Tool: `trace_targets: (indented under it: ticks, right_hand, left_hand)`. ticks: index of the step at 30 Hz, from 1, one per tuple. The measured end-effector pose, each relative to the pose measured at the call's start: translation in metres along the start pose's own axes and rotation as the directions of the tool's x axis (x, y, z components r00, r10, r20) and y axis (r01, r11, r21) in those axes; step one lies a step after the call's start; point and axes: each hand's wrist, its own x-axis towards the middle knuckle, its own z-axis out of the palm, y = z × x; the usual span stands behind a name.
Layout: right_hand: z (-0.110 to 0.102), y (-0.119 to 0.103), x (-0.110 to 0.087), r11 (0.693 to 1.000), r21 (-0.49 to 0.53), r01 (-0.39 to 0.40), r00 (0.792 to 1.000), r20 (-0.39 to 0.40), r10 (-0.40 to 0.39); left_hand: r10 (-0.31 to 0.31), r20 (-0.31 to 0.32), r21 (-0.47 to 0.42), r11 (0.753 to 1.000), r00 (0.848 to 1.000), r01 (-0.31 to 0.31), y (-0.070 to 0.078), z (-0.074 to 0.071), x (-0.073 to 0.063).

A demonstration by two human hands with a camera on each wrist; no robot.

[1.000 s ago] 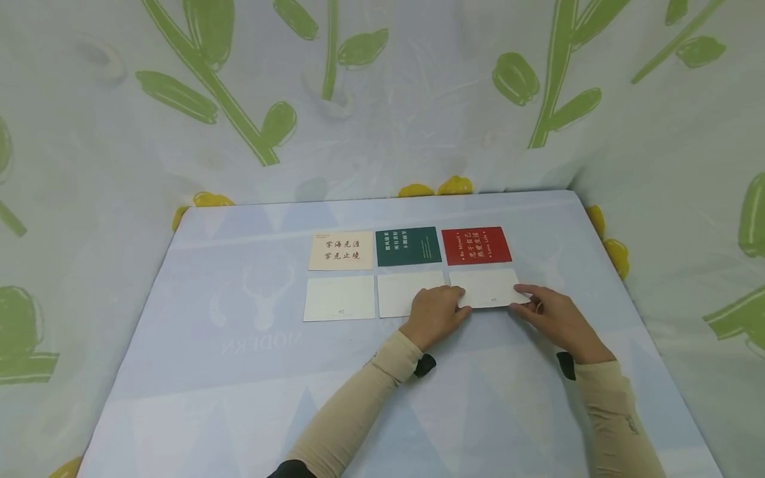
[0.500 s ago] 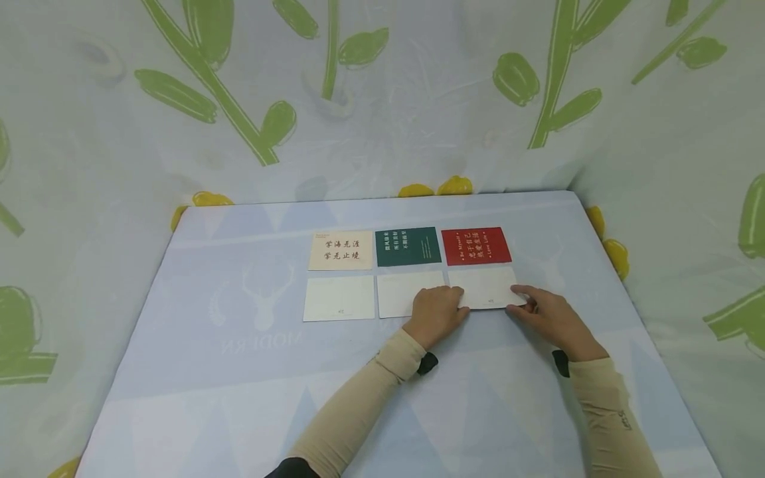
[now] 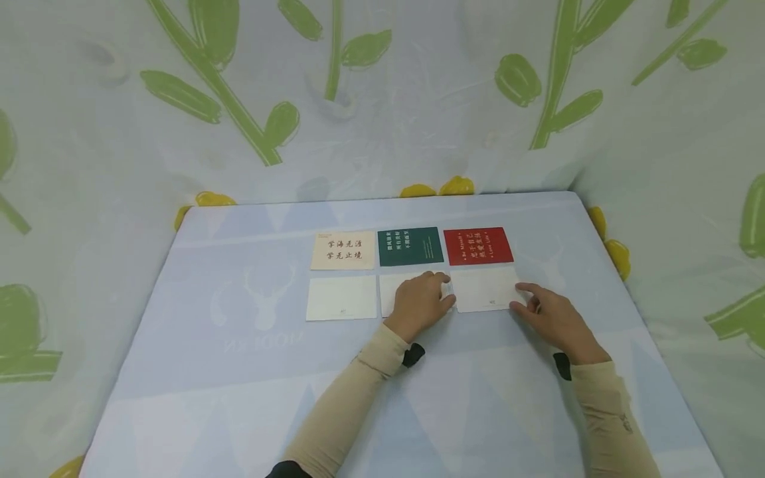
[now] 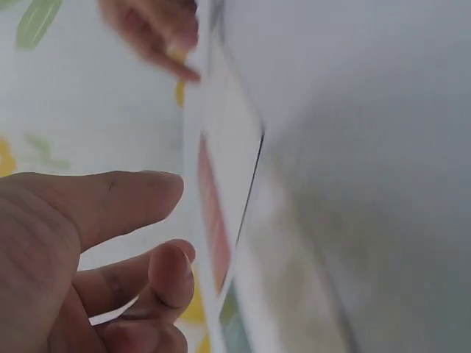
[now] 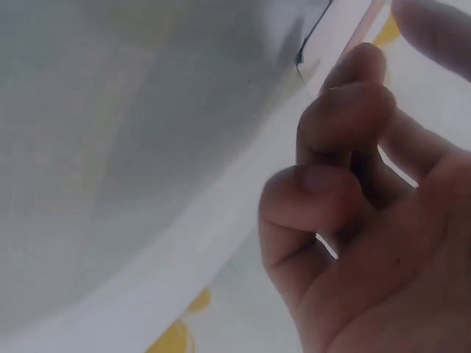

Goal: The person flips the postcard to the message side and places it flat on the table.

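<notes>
Two rows of postcards lie flat on the table. The back row has a cream card (image 3: 342, 250) with dark writing, a green card (image 3: 410, 246) and a red card (image 3: 478, 245). In front are three white ones: a left card (image 3: 342, 297), a middle card (image 3: 390, 291) and a right card (image 3: 485, 289). My left hand (image 3: 418, 302) is over the middle white card and covers much of it; the left wrist view shows its thumb and fingers apart, holding nothing. My right hand (image 3: 552, 318) is at the right white card's right edge, fingers loosely bent; contact is unclear.
The table (image 3: 239, 385) has a pale blue and white patterned cover. Behind and beside it hangs white cloth (image 3: 418, 133) with green leaves and yellow shapes. Both forearms reach in from the front.
My left hand has come off the right white card and shifted left over the middle one. The right white card now lies flat. My right hand has hardly moved, its fingertips now at the card's edge.
</notes>
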Motion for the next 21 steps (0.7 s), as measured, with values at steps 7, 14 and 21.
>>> trace_targets:
  ticks: [7,14,21]
  right_hand:
    - [0.000,-0.004,-0.004,0.998,0.024,0.057,0.985,-0.167,-0.052]
    - [0.007,-0.017,0.003,0.984,0.001,0.179,0.934,-0.313,-0.170]
    - [0.015,-0.043,0.017,0.976,0.023,0.217,0.942,-0.267,-0.203]
  left_hand:
    - [-0.064,-0.103,-0.024,0.998,0.993,0.062,-0.055,-0.036,-0.011]
    - [-0.168,-0.167,-0.001,0.985,0.972,0.170,-0.112,-0.080,-0.019]
    - [-0.243,-0.117,0.099,0.962,0.963,0.255,-0.168,-0.119,-0.017]
